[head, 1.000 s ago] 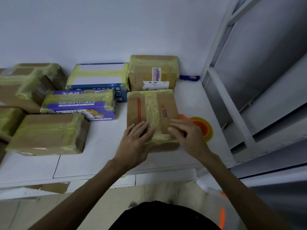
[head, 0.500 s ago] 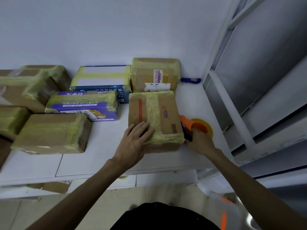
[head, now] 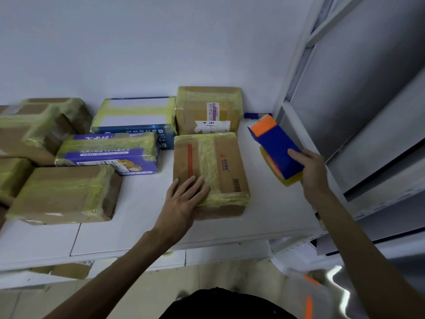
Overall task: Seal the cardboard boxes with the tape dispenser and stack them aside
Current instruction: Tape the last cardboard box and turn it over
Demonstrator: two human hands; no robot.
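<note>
Head view: the box in hand, a brown HENGAM carton (head: pixel 218 164), lies flat on the white table (head: pixel 138 226), centre-right, just near of a taller labelled brown box (head: pixel 207 109). Yellowish tape already runs lengthwise along its top and across the near end. The left hand (head: pixel 184 200) lies on its near-left corner, fingers straight and together, pressing down, not curled round anything. The right hand (head: pixel 314 172) is wrapped round the near end of the blue-and-orange tape dispenser (head: pixel 276 148), held clear of the table, right of the carton and apart from it; yellow roll shows underneath.

Left side: more taped boxes, incl. a purple printed one (head: pixel 108 153), a blue-white one (head: pixel 135 116) and a flat brown one (head: pixel 64 194). Grey metal racking (head: pixel 345 111) on the right.

Handling, prob.: carton looks light and stiff enough; the tape is glossy, so likely slick under fingers. Better to grab bare cardboard on the two long sides w/ both hands than the taped end. Dispenser: hold by the body, away from the cutter edge.
</note>
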